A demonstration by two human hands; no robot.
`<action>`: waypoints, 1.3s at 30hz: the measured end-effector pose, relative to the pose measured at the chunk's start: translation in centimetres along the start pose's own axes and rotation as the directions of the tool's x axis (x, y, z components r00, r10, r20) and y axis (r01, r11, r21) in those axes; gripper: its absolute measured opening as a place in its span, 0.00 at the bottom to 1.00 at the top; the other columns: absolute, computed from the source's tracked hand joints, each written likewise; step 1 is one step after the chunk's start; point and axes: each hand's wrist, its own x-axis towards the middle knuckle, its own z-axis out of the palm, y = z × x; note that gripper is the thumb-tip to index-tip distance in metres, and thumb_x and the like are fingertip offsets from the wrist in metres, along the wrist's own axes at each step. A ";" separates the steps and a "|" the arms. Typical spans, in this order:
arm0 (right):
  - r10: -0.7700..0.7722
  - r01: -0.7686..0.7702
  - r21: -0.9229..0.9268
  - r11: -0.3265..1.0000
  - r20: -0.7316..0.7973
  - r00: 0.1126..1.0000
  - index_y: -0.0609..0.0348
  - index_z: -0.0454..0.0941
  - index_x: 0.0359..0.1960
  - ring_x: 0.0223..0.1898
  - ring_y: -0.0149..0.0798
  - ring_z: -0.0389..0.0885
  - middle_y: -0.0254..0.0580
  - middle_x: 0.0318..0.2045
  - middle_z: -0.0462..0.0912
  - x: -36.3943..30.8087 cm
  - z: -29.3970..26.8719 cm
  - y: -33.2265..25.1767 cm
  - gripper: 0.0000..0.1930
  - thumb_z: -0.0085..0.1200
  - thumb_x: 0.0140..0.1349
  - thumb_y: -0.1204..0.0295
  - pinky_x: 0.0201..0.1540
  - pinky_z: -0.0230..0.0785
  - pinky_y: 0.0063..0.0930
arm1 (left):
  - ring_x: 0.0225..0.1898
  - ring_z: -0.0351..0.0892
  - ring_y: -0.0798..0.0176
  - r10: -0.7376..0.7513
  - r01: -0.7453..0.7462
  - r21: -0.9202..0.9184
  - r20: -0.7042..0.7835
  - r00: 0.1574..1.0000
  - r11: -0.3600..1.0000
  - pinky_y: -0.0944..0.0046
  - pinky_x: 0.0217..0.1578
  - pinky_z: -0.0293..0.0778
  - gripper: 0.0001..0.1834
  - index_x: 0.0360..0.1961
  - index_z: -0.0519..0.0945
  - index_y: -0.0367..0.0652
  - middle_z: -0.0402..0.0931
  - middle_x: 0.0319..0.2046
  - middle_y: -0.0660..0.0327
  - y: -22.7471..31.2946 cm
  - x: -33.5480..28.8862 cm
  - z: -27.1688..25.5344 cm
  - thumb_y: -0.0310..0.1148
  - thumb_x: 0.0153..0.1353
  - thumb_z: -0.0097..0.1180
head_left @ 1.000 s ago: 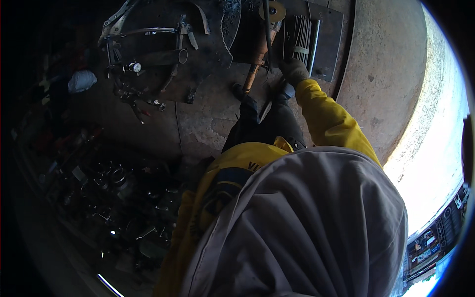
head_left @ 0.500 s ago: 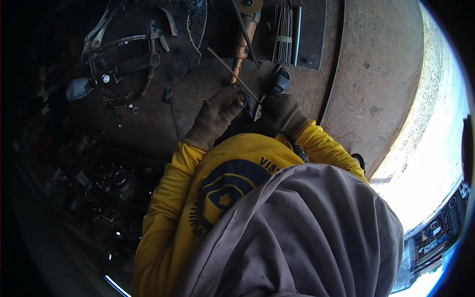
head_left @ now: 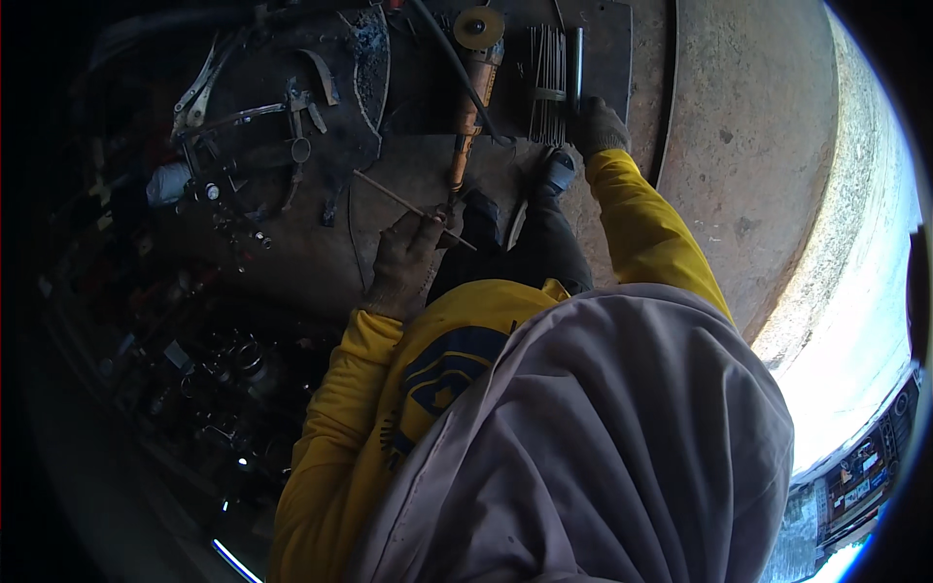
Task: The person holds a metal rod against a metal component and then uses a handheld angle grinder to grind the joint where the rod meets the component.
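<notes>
My left hand (head_left: 403, 255), in a dark work glove, is closed around a thin metal rod (head_left: 389, 196) that slants across its fingers. My right hand (head_left: 600, 129), gloved too, is stretched forward to the near end of a shiny metal tube (head_left: 579, 63). Its fingers look closed on that end, though the glove hides part of the grip. Just left of the tube lies a bundle of thin rods (head_left: 547, 73), bound with a band. An orange angle grinder (head_left: 476, 92) with a round disc lies between the two hands, farther forward.
A dark metal plate (head_left: 612, 58) lies under the tube and rods. A black cable (head_left: 447, 49) crosses the grinder. Clamps and curved metal pieces (head_left: 296, 107) lie at far left, near a pressure gauge (head_left: 212, 191). My feet (head_left: 556, 173) stand close to the bundle.
My right hand has left the rod and moved forward and right to the tube. My left hand now holds the rod alone, and the rod has shifted left and nearer.
</notes>
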 end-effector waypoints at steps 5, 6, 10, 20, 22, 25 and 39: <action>0.048 -0.046 -0.023 0.999 0.091 0.995 0.58 0.77 0.55 0.55 0.58 0.83 0.59 0.49 0.85 3.7 2.2 1.7 0.31 0.54 0.64 0.44 0.58 0.73 0.46 | 0.43 0.86 0.64 0.123 -0.131 0.139 0.065 0.990 0.982 0.64 0.47 0.81 0.16 0.52 0.80 0.35 0.84 0.43 0.58 1.4 -0.4 0.1 0.36 0.75 0.50; 0.028 -0.026 -0.024 0.999 0.092 0.995 0.58 0.77 0.55 0.55 0.58 0.83 0.59 0.49 0.85 3.7 2.0 0.9 0.31 0.54 0.64 0.44 0.58 0.73 0.46 | 0.43 0.86 0.64 0.129 -0.134 0.135 0.046 0.991 0.982 0.64 0.47 0.81 0.16 0.52 0.80 0.35 0.84 0.43 0.58 1.1 -0.3 0.1 0.36 0.75 0.50; 0.168 -0.164 -0.049 0.985 0.108 0.980 0.59 0.76 0.56 0.53 0.57 0.84 0.59 0.48 0.85 1.9 0.9 -1.6 0.32 0.55 0.63 0.44 0.58 0.73 0.45 | 0.40 0.85 0.66 0.116 -0.116 0.073 -0.006 0.993 0.991 0.65 0.44 0.80 0.16 0.49 0.81 0.35 0.85 0.39 0.58 0.4 -0.1 0.2 0.37 0.74 0.51; 0.115 -0.281 0.535 0.796 0.323 0.939 0.58 0.80 0.48 0.20 0.33 0.77 0.38 0.25 0.78 -1.8 -2.1 3.3 0.16 0.55 0.61 0.66 0.20 0.70 0.30 | 0.38 0.82 0.70 0.052 -0.056 -0.159 -0.030 0.998 0.986 0.67 0.43 0.77 0.11 0.47 0.83 0.38 0.84 0.36 0.62 4.6 2.5 -0.6 0.33 0.72 0.55; 0.035 -0.192 0.667 0.720 0.242 0.970 0.58 0.80 0.48 0.20 0.31 0.76 0.38 0.25 0.78 -4.7 -2.1 4.6 0.14 0.56 0.63 0.66 0.18 0.68 0.28 | 0.37 0.82 0.70 0.125 -0.120 -0.224 0.010 0.992 0.967 0.68 0.42 0.78 0.11 0.47 0.83 0.38 0.84 0.36 0.62 6.2 3.6 -0.9 0.34 0.72 0.55; -0.108 -0.102 0.778 0.620 0.214 0.971 0.58 0.80 0.49 0.20 0.29 0.76 0.37 0.25 0.78 -10.1 -4.8 1.8 0.14 0.57 0.67 0.64 0.18 0.66 0.25 | 0.35 0.84 0.69 0.148 -0.104 -0.449 0.063 0.987 0.888 0.68 0.39 0.81 0.11 0.46 0.84 0.39 0.84 0.35 0.62 7.8 4.1 -1.4 0.34 0.72 0.55; -0.271 0.137 0.767 0.627 0.049 0.961 0.67 0.81 0.47 0.20 0.29 0.79 0.40 0.27 0.83 -19.4 -9.6 -14.3 0.12 0.56 0.69 0.70 0.21 0.71 0.22 | 0.38 0.84 0.66 0.160 0.059 -0.657 0.268 0.950 0.752 0.65 0.41 0.82 0.16 0.46 0.82 0.36 0.82 0.38 0.58 11.8 7.4 -3.2 0.40 0.73 0.54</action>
